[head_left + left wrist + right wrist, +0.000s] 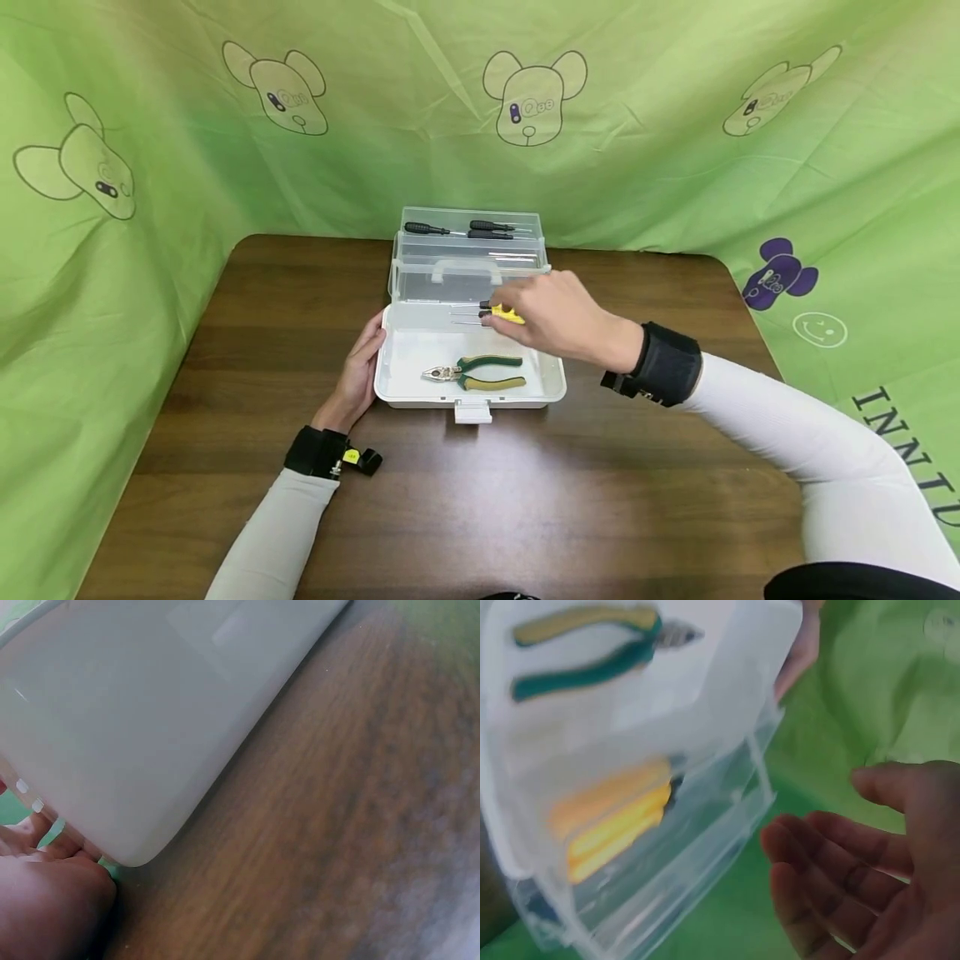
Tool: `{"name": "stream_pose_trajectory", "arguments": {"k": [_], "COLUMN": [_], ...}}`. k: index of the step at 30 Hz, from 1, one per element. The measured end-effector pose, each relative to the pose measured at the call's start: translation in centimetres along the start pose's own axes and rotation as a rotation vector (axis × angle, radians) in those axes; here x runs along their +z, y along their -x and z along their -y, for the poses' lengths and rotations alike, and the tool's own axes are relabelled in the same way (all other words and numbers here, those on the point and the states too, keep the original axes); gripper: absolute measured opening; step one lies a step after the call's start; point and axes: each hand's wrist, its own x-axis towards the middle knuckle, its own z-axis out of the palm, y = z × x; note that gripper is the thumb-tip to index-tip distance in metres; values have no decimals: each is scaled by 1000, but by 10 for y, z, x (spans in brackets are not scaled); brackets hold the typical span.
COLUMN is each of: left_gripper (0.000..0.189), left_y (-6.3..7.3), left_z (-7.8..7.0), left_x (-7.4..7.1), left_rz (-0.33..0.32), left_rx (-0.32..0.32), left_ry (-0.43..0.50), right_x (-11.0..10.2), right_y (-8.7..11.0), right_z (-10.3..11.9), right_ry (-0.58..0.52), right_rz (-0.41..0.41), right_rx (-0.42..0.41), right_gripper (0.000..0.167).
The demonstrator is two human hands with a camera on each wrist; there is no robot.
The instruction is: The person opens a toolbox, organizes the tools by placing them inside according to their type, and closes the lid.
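Observation:
A white toolbox [405, 346] stands on the table with its clear lid raised. My left hand [356, 379] holds its left side by the back corner; some fingers are hidden behind the box edge in the left wrist view. Above the box hovers my right hand [558, 312], its fingers loosely bent and holding nothing in the right wrist view. Below it lie yellow-handled screwdrivers [622, 832], partly covered by the hand in the head view. Pliers [491, 384] with green and tan handles rest on the box floor, jaws pointing left.
Black-handled screwdrivers [426, 228] lie in the clear lid [427, 287] at the back. A white latch [472, 412] hangs at the box front. The brown wooden table [480, 500] is bordered behind and at the sides by a green cloth [420, 158].

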Motion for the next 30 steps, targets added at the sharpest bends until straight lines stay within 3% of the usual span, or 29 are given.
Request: {"name": "stream_pose_trajectory", "arguments": {"k": [8,18,30], "left_gripper": [56,56,57], "left_y": [0,-1,0], "left_z": [3,2,1], "left_x": [-1,-1,-1], "left_rz": [1,-3,-1], "left_rx": [-6,4,7], "left_ry": [-3,-7,-8], "right_x": [-9,-8,0], "right_y": [6,18,27], "right_z": [-39,-86,-133], "right_ry": [-35,2,9], "right_rz": [-74,-139,-68], "right_rx": [135,303,496], "right_gripper": [27,27,33]}}
